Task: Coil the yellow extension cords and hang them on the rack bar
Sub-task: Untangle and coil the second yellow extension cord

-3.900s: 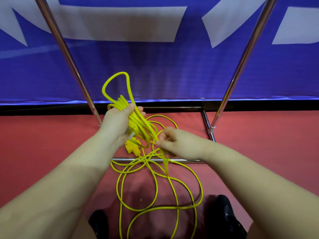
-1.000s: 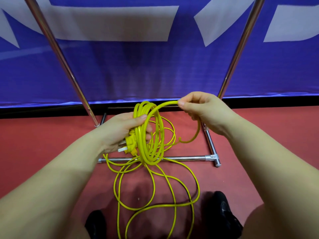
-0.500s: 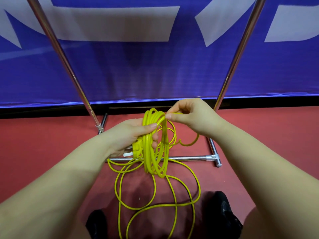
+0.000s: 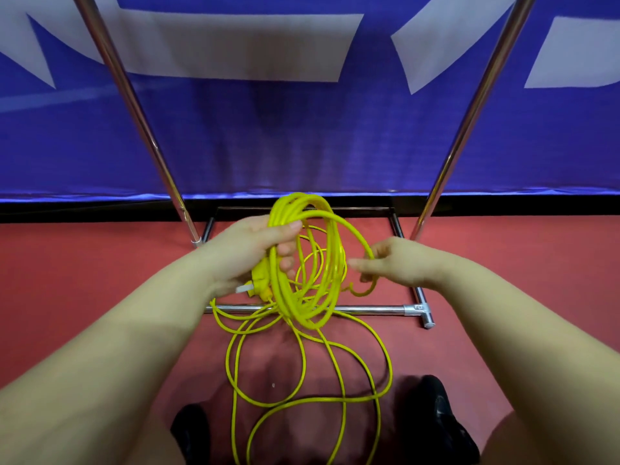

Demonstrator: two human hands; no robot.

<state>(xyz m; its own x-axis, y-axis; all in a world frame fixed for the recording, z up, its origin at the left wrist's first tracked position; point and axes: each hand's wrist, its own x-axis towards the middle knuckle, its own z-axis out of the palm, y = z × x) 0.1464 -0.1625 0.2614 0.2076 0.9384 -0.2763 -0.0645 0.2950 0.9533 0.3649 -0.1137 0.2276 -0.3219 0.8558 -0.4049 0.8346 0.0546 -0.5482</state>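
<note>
The left hand (image 4: 250, 255) is gripping the coiled yellow cord (image 4: 313, 263), loops hanging upright between both hands; the right hand (image 4: 391, 265) — nearer the free strand — is pinching it, slack lying on the floor (image 4: 100, 297) below, toward the person.

1. The floor (image 4: 100, 297) is red and smooth, running back to a black strip at the foot of a blue banner (image 4: 302, 139) with pale shapes.
2. A chrome rack base (image 4: 369, 309) lies on it; a front bar runs left to right, joined at its right end by a T-fitting to a side bar going back; a darker rear bar closes the frame; two slanted poles rise from its sides.
3. Loose loops of yellow cord (image 4: 302, 374) lie on the floor in front of the front bar, crossing over it.
4. Two black shoes (image 4: 436, 427) stand at the near edge, either side of the loops.
</note>
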